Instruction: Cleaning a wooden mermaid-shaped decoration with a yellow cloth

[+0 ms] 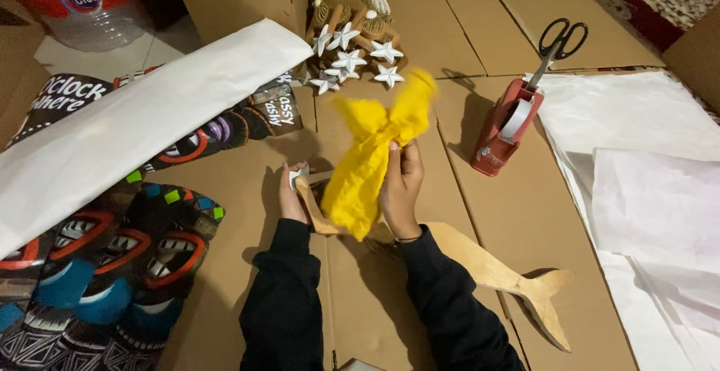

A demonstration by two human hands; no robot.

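A flat wooden fish-shaped carving [487, 270] lies on brown cardboard [420, 326], its tail toward the lower right. My right hand [401, 187] grips a crumpled yellow cloth [371, 157] and holds it against the front end of the carving. The cloth is blurred at its top. My left hand [292, 191] rests on the carving's front end, next to a small white piece. Both arms wear black sleeves.
A red tape dispenser [501, 127] and black scissors [559, 41] lie to the right, beside sheets of white paper [645, 161]. A pile of wooden pieces with white stars [352, 30] sits behind. Painted masks [127, 266] and a long white paper roll [135, 127] fill the left.
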